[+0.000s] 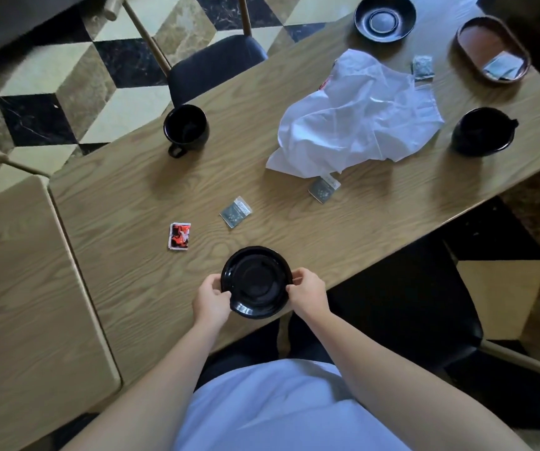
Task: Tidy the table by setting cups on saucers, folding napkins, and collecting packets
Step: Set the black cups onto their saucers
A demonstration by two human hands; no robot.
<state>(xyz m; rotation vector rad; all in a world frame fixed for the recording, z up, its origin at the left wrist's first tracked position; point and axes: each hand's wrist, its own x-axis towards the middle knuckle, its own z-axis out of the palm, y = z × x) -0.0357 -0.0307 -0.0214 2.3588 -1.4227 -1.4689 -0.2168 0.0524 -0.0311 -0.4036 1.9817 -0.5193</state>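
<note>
The near saucer (256, 281) looks glossy black ceramic, the table (131, 196) matt grained wood, the napkin (356, 118) crumpled white cloth.

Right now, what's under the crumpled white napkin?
A grey packet pokes out from under the near edge of the white napkin, partly covered. Another grey packet lies at its far edge. Anything else beneath the napkin is hidden on the table.

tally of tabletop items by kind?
Saucers: 2
Cups: 2
Napkin: 1
Loose packets: 4
Tray: 1, packet count inside unclear
Total: 10
</note>
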